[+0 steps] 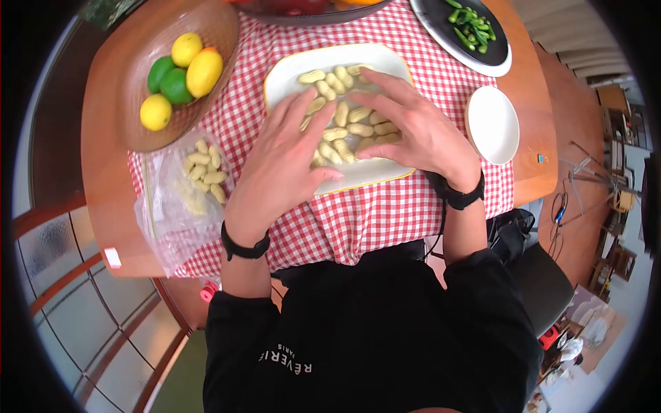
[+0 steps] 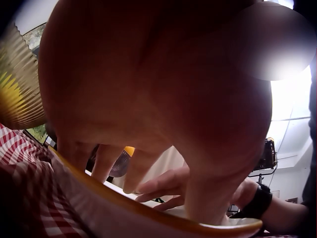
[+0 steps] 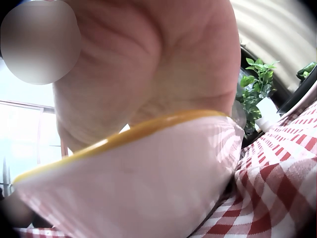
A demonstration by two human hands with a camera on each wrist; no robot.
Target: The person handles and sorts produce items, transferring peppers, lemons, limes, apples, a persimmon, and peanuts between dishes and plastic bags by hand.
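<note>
A white rectangular dish [image 1: 303, 65] with a yellow rim holds many unshelled peanuts [image 1: 359, 129], spread over its bottom. My left hand [image 1: 282, 155] reaches over the dish's left side, fingers spread and fingertips among the peanuts. From the right, my right hand [image 1: 423, 131] comes over the dish with its fingers extended above the peanuts and its thumb low near the front row. Neither hand grips a peanut. In the left wrist view, the left hand's fingers point down inside the rim [image 2: 148, 210]. The right wrist view shows the palm [image 3: 148, 64] above the dish's outer wall [image 3: 148, 183].
A clear plastic bag [image 1: 165, 213] with more peanuts lies left of the dish. Behind it stands a ribbed bowl [image 1: 127, 82] of lemons and limes. At right are a white bowl [image 1: 492, 127] and a dark plate [image 1: 441, 31] with green peppers. A checkered cloth [image 1: 358, 227] covers the table.
</note>
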